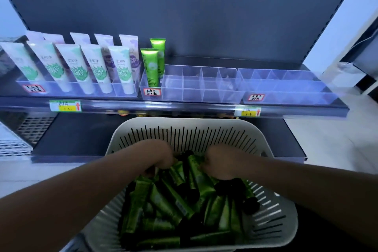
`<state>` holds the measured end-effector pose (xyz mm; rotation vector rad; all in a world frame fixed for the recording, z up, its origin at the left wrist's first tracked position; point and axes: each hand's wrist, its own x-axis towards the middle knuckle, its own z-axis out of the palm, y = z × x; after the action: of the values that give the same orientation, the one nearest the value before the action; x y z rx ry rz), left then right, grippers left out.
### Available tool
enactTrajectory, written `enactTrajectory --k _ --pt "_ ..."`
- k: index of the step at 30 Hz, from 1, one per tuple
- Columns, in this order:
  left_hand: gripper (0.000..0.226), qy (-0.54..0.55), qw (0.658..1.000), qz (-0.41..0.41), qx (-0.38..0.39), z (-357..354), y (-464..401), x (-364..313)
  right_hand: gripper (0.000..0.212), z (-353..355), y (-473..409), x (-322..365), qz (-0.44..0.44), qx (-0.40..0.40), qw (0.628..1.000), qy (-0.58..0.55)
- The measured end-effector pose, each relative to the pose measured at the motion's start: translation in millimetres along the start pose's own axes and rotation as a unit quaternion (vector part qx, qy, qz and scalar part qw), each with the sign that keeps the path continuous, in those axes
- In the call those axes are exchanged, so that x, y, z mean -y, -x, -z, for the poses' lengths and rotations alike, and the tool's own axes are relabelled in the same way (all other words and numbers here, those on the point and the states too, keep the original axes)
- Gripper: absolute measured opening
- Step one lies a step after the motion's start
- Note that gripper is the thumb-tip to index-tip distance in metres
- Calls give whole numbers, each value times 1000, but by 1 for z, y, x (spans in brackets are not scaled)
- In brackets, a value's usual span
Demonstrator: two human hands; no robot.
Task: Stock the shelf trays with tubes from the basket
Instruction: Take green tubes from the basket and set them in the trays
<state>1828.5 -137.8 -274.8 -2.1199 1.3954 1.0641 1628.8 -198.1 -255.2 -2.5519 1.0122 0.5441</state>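
Tubes [176,200]: green, glossy, soft squeeze type w/ black caps, flat crimped ends. Loose heap in basket [184,127], no common heading; most lie flat w/ long axes running diagonal, some near-parallel to basket's front edge. Basket is white plastic, rounded-rectangular, slotted walls, sits low in front of shelf [184,106].

Left hand [158,156] and right hand [219,164] both down in the pile at basket's far end, fingers curled. Left grips at tubes near its fingertips; right curls round a green tube. Exact no. of tubes per hand: can't tell, fingers buried + motion blur.

Middle tray [204,96]: clear acrylic, thin divider walls, box-shaped cells. Two green tubes [152,67] stand in its leftmost column, one behind the other, crimp end up, long axis near vertical w/ slight lean back. Red-bordered handwritten label on tray front.

Right tray [286,96]: same clear divided type, touching/just beside middle tray.

Left tray [77,91]: holds white tubes [98,67] w/ green leaf print in front row, purple-print ones behind, all crimp end up, leaning back.

Shelf is dark metal, clear price strip w/ yellow tags.
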Motion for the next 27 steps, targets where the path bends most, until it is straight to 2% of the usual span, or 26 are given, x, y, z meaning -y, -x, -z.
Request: enactTrajectory --k 3,6,8,10,15,18,23,25,27 --pt "44 92 994 44 34 -17 -13 5 50 -9 -6 7 1 -33 999 7" --pt "51 205 977 52 14 -24 -15 6 49 -17 -12 16 -1 -47 999 17" --pt "49 239 970 49 0 -27 -15 7 51 -22 -16 18 -7 -47 999 24" --pt "46 251 966 54 11 -26 -14 10 43 -26 -18 18 -10 -41 999 13" --pt "23 299 951 65 34 -18 -2 11 33 -18 -19 14 -27 21 999 -17" --pt "23 307 950 45 30 -14 6 6 40 -4 -14 15 -35 59 998 4" --pt "19 345 938 3 20 -2 17 10 38 31 -4 16 -40 169 983 63" --pt "18 336 941 -40 -23 5 26 14 37 50 3 12 -32 185 980 61" --pt "16 296 947 -110 -55 14 40 17 28 71 12 7 -32 195 980 9"
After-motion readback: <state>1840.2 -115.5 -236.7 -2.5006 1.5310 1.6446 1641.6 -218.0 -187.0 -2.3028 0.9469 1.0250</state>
